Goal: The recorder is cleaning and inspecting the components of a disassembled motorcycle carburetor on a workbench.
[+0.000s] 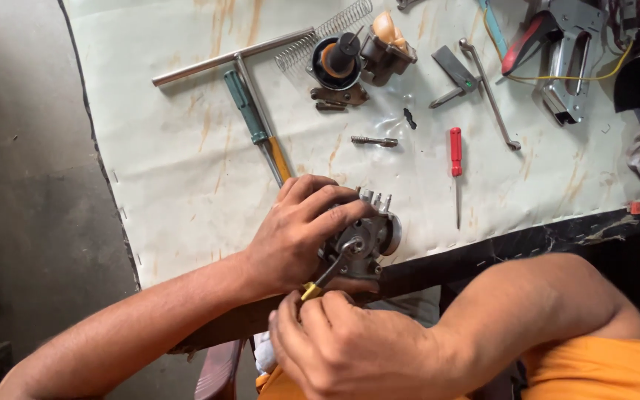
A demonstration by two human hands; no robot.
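Carburetor body (364, 237) is gripped firmly by left hand (298, 233), right hand (350, 348) closed on screwdriver (324, 278); parts lie unassembled.

Landmark: metal carburettor body (364, 237), at near edge of the table (172, 192). Left hand (294, 233) on its left side; right hand (342, 344) just before it, screwdriver (329, 274) tip against it. Behind-left: T-handle wrench (238, 55), second screwdriver (261, 130). Directly behind: small bolt (374, 141), spring (324, 33) farther back. Right of it: small screwdriver (456, 170). Far back-right: staple gun (568, 52).
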